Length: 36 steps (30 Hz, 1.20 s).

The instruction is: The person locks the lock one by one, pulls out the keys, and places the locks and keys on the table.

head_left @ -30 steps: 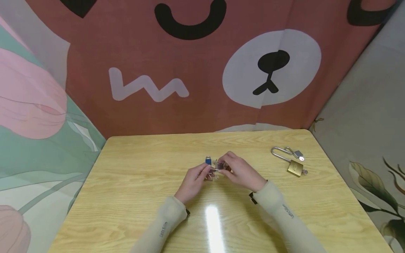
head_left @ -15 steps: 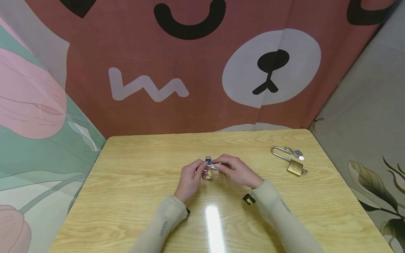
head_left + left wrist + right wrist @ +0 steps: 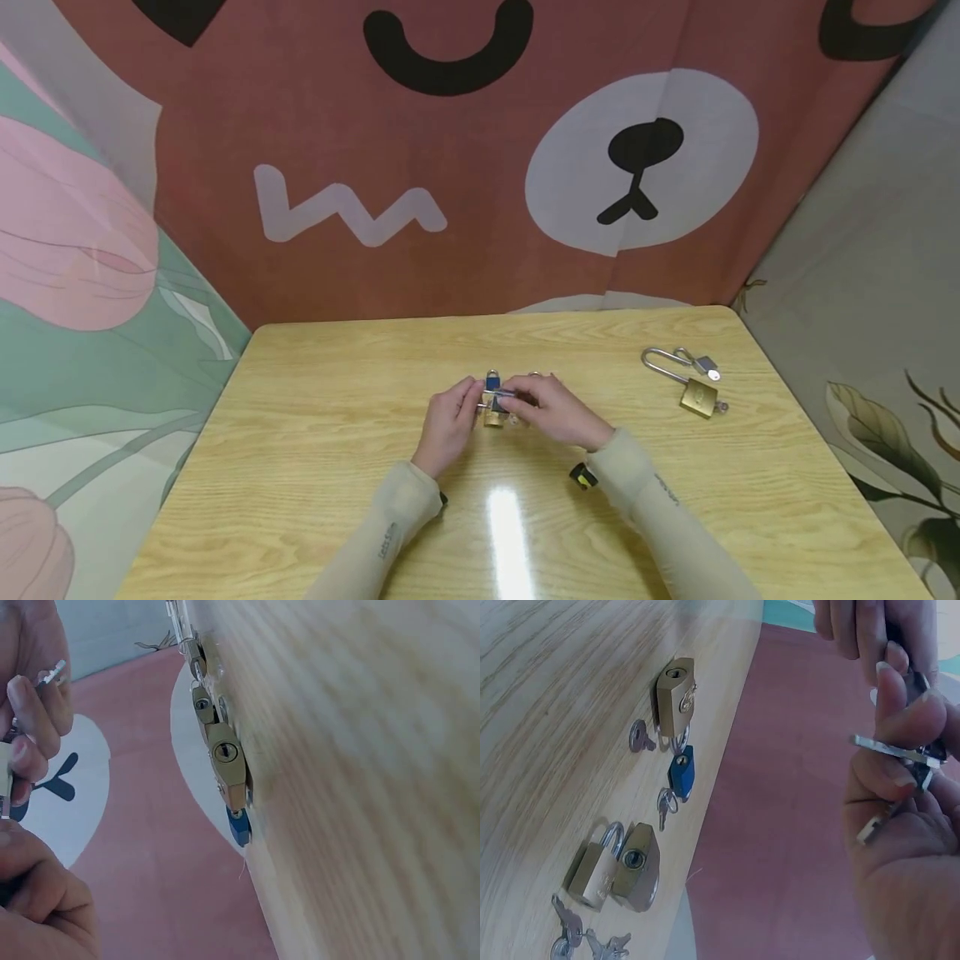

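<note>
Just above the table, my left hand and right hand meet with fingers curled. My left fingers grip a small padlock whose silver shackle shows between the hands; its body is mostly hidden. Silver keys stick out between the fingers of my right hand, which holds them against the lock. Whether a key sits in the lock, I cannot tell. Beneath the hands lie a brass padlock and a blue padlock. The right wrist view shows several padlocks with loose keys beside them.
Toward the table's right side lie a large brass padlock with a long shackle and a small grey padlock with a round tag or key. A patterned cloth hangs behind the wooden table's far edge.
My right hand has shifted slightly left and closer to the left hand. The hands have turned the lock, and more of the brass padlock beneath shows between them.
</note>
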### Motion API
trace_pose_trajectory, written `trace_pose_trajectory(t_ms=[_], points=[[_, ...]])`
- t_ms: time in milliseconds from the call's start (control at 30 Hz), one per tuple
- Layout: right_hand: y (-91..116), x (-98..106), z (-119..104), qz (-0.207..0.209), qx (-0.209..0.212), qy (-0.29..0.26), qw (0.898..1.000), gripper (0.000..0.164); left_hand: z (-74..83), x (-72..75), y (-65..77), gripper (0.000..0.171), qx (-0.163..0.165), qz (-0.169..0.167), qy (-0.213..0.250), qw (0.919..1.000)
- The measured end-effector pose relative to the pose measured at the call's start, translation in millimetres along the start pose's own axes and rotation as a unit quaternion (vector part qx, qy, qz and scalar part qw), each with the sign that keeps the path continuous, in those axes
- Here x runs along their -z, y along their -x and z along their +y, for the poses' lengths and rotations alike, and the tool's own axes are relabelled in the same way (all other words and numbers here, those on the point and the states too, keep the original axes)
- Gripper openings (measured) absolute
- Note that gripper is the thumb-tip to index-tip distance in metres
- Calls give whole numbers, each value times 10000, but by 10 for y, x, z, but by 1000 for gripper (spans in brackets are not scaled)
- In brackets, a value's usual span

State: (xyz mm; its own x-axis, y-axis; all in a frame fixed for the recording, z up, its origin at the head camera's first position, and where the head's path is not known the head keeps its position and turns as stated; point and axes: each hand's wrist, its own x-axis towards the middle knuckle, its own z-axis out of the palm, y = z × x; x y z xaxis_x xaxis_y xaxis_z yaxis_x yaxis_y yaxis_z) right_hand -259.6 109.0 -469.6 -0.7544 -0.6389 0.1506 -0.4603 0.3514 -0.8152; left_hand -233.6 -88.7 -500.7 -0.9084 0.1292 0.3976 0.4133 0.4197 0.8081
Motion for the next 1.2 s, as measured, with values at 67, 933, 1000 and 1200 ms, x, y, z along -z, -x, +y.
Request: trace_pose_trajectory(t_ms=[67, 933, 1000, 1200], points=[[-10, -6, -19, -83, 32, -89, 9999, 13, -15, 4, 0, 48, 22, -4, -139, 9999], [-5, -57, 17, -84, -200, -592, 9980, 17, 53, -26, 0, 49, 1026, -244, 634, 9924], [-5, -55, -3, -78, -223, -648, 9976, 15, 60, -24, -2, 45, 996, -224, 639, 9927], [21, -33, -222, 183, -22, -349, 9992, 13, 59, -29, -6, 44, 659, -54, 513, 9965]])
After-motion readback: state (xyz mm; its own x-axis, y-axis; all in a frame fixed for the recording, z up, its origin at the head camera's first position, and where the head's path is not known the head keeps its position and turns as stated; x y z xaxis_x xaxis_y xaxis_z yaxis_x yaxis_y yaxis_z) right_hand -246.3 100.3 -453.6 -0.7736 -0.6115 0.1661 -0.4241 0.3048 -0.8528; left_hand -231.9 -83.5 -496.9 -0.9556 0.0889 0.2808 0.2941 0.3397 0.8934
